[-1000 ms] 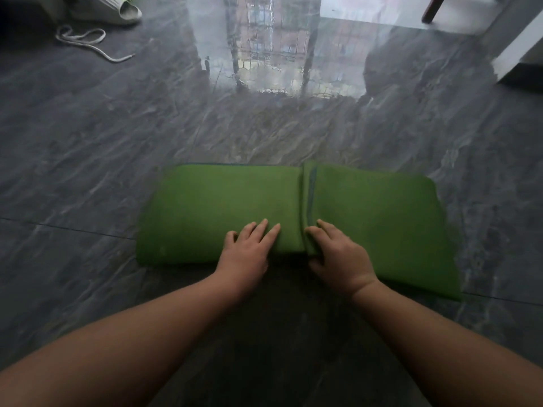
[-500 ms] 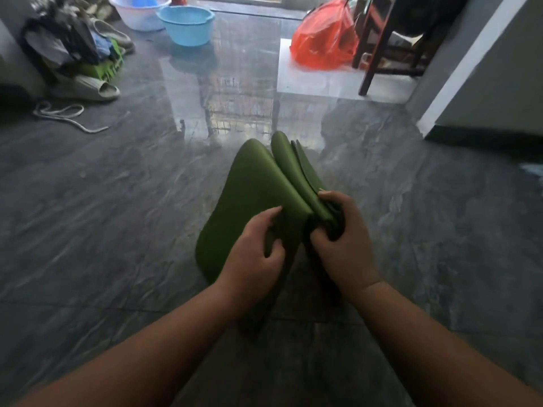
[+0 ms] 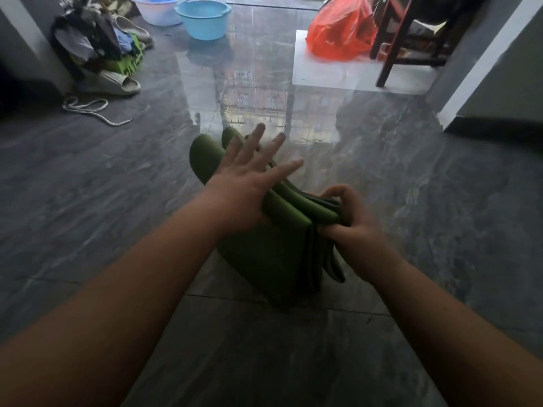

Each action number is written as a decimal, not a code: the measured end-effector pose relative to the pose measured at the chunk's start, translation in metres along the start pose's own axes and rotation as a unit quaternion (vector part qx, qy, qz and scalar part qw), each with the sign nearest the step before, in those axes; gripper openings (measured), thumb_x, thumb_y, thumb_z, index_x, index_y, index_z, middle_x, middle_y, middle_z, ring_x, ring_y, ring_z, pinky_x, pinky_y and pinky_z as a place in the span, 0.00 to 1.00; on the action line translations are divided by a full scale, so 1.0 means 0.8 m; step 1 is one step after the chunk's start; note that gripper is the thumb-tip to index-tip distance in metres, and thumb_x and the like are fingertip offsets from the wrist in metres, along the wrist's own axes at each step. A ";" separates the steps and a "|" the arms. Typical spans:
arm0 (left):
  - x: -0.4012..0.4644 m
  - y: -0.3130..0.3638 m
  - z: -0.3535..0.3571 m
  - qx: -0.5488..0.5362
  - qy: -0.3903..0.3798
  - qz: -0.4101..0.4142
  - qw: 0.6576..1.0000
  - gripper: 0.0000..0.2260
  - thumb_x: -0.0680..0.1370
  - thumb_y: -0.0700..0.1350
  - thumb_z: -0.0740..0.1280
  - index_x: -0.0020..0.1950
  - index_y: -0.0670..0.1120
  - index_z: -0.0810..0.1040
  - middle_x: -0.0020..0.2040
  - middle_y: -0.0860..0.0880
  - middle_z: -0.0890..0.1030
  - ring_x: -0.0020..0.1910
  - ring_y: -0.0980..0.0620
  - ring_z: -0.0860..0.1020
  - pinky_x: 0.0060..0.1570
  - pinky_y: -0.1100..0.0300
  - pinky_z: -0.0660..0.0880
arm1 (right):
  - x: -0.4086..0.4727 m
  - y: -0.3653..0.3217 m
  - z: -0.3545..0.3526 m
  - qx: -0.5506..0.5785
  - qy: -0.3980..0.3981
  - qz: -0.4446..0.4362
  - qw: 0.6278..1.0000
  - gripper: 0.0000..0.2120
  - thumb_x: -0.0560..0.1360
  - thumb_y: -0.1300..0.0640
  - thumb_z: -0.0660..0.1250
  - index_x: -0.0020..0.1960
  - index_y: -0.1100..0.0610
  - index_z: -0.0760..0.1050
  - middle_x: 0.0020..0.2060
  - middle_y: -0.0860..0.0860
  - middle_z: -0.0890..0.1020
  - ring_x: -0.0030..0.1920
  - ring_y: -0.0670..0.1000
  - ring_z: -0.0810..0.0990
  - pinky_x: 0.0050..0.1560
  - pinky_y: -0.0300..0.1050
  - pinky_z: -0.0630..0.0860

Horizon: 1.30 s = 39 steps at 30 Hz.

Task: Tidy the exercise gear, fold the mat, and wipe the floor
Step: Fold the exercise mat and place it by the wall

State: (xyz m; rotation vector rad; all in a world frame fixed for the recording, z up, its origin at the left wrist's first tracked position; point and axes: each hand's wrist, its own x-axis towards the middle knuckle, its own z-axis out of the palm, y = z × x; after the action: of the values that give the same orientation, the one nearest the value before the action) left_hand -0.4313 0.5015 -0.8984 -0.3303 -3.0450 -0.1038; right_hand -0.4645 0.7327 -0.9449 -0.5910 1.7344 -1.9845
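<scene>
The folded green exercise mat [image 3: 273, 254] stands on edge in the middle of the dark grey tiled floor [image 3: 117, 183], its stacked layers fanned slightly apart along the top and its near corner hanging down toward the camera. The right hand [image 3: 351, 218] is closed around the near top corner of the layers, fingers curled over the edges and thumb beneath, pinching them together. The left hand [image 3: 249, 174] is spread flat with fingers splayed, its palm laid against the top left side of the bundle; the fingertips reach past the mat's rounded fold edges, which curve away on the far side. Whether the mat's lower edge touches the floor cannot be told. Bare tile lies well clear on both sides of the mat and in front of it, crossed by a grout line just near of the mat. Far left, against the wall, sit a heap of clothes [image 3: 88, 39], a pale slipper [image 3: 117, 83] and a loose white cord [image 3: 88, 108]. Beyond them stand a light blue basin [image 3: 202, 17] and a white basin [image 3: 155, 13]. Far right, an orange-red plastic bag [image 3: 340, 33] rests beside the dark red wooden chair leg [image 3: 390, 48], and a white wall corner [image 3: 482, 57] closes the right edge.
</scene>
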 end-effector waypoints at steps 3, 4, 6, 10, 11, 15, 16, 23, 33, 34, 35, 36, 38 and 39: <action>0.002 0.011 -0.010 0.010 -0.031 0.051 0.998 0.35 0.69 0.61 0.72 0.73 0.63 0.63 0.78 0.55 0.60 0.80 0.49 0.47 0.74 0.37 0.35 | 0.000 -0.004 -0.004 0.060 -0.006 0.025 0.998 0.19 0.62 0.71 0.61 0.51 0.58 0.68 0.46 0.58 0.78 0.44 0.55 0.77 0.39 0.44 0.73; 0.001 0.016 -0.011 0.008 -0.033 0.043 0.999 0.33 0.69 0.63 0.72 0.71 0.61 0.66 0.74 0.56 0.67 0.78 0.50 0.57 0.75 0.39 0.38 | 0.000 -0.006 -0.006 0.071 0.001 0.028 0.997 0.20 0.61 0.70 0.60 0.51 0.58 0.69 0.48 0.59 0.78 0.45 0.57 0.77 0.40 0.44 0.74; -0.004 0.032 -0.007 0.007 -0.014 0.003 1.000 0.31 0.69 0.65 0.71 0.69 0.60 0.68 0.67 0.56 0.74 0.70 0.50 0.69 0.75 0.40 0.49 | -0.001 -0.007 -0.007 0.030 0.037 0.009 0.999 0.23 0.60 0.70 0.58 0.55 0.61 0.69 0.55 0.59 0.79 0.51 0.57 0.80 0.44 0.42 0.77; -0.002 0.056 0.010 0.036 0.039 -0.054 0.997 0.30 0.69 0.68 0.68 0.68 0.57 0.68 0.63 0.53 0.77 0.63 0.47 0.73 0.69 0.42 0.63 | -0.015 0.007 -0.005 -0.104 0.066 -0.034 0.992 0.37 0.65 0.67 0.60 0.73 0.51 0.62 0.66 0.52 0.72 0.62 0.48 0.76 0.57 0.40 0.76; 0.000 0.057 0.013 0.032 0.045 -0.057 0.997 0.31 0.70 0.67 0.68 0.68 0.57 0.68 0.63 0.54 0.77 0.63 0.47 0.73 0.68 0.43 0.63 | -0.019 0.013 -0.007 -0.148 0.057 -0.034 0.987 0.40 0.67 0.65 0.63 0.76 0.46 0.56 0.69 0.48 0.68 0.65 0.44 0.73 0.60 0.37 0.73; 0.001 0.051 0.021 0.011 0.061 -0.069 0.996 0.31 0.70 0.67 0.67 0.69 0.56 0.68 0.64 0.54 0.77 0.64 0.48 0.73 0.68 0.45 0.64 | -0.013 0.029 -0.009 -0.275 0.084 -0.032 0.957 0.45 0.70 0.54 0.76 0.77 0.42 0.51 0.68 0.43 0.69 0.66 0.37 0.71 0.63 0.35 0.71; 0.001 0.050 0.023 0.007 0.069 -0.072 0.995 0.31 0.70 0.68 0.67 0.69 0.56 0.68 0.65 0.54 0.77 0.64 0.49 0.73 0.68 0.45 0.64 | -0.008 0.030 -0.008 -0.274 0.114 -0.033 0.954 0.42 0.70 0.53 0.76 0.75 0.42 0.55 0.64 0.42 0.72 0.63 0.39 0.74 0.63 0.41 0.74; -0.006 -0.005 -0.017 -0.027 -0.083 -0.127 0.988 0.43 0.66 0.68 0.71 0.75 0.63 0.55 0.76 0.58 0.64 0.76 0.52 0.59 0.74 0.33 0.49 | 0.005 0.032 -0.035 -0.256 0.141 -0.050 0.955 0.28 0.69 0.53 0.76 0.64 0.46 0.67 0.53 0.46 0.77 0.55 0.51 0.79 0.57 0.60 0.78; -0.061 -0.105 -0.005 -0.437 -0.040 -0.198 0.876 0.33 0.63 0.44 0.82 0.62 0.58 0.72 0.56 0.52 0.77 0.52 0.49 0.80 0.41 0.52 0.83 | 0.016 0.004 -0.079 -0.173 0.120 -0.009 0.978 0.27 0.69 0.73 0.73 0.57 0.46 0.72 0.50 0.52 0.79 0.50 0.49 0.81 0.51 0.46 0.81; -0.064 -0.101 0.006 -0.478 0.024 -0.216 0.851 0.33 0.62 0.45 0.83 0.61 0.57 0.73 0.55 0.50 0.78 0.51 0.48 0.80 0.41 0.53 0.83 | 0.015 0.004 -0.079 -0.146 0.131 -0.009 0.980 0.27 0.69 0.73 0.72 0.57 0.46 0.72 0.50 0.51 0.80 0.50 0.47 0.81 0.50 0.43 0.81; -0.065 -0.096 0.017 -0.518 0.079 -0.232 0.819 0.32 0.62 0.45 0.82 0.61 0.57 0.73 0.56 0.48 0.78 0.51 0.46 0.80 0.42 0.53 0.82 | 0.014 0.005 -0.078 -0.122 0.135 -0.008 0.983 0.27 0.69 0.74 0.72 0.57 0.46 0.73 0.50 0.51 0.80 0.50 0.47 0.82 0.49 0.42 0.81; -0.065 -0.090 0.027 -0.559 0.119 -0.243 0.784 0.30 0.63 0.45 0.80 0.62 0.56 0.74 0.57 0.47 0.77 0.53 0.45 0.80 0.44 0.54 0.82 | 0.013 0.006 -0.076 -0.099 0.138 -0.009 0.985 0.27 0.69 0.73 0.72 0.58 0.47 0.74 0.51 0.51 0.80 0.51 0.48 0.81 0.48 0.42 0.80; -0.062 -0.080 0.039 -0.619 0.154 -0.254 0.727 0.28 0.64 0.45 0.77 0.63 0.55 0.75 0.60 0.45 0.75 0.56 0.43 0.79 0.46 0.54 0.82 | 0.013 0.011 -0.073 -0.056 0.151 -0.017 0.987 0.26 0.67 0.70 0.72 0.61 0.50 0.75 0.53 0.53 0.80 0.54 0.52 0.80 0.49 0.46 0.80; -0.060 -0.077 0.042 -0.631 0.154 -0.257 0.715 0.28 0.64 0.44 0.77 0.63 0.55 0.75 0.61 0.44 0.75 0.56 0.42 0.78 0.47 0.54 0.82 | 0.014 0.013 -0.071 -0.041 0.162 -0.021 0.986 0.27 0.65 0.68 0.70 0.63 0.52 0.75 0.54 0.54 0.80 0.55 0.54 0.79 0.50 0.48 0.80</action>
State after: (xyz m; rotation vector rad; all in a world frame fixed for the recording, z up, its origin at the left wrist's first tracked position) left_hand -0.4001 0.4337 -0.9395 0.4687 -2.0955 -1.9984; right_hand -0.5060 0.7708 -0.9618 -0.3468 2.0154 -2.1424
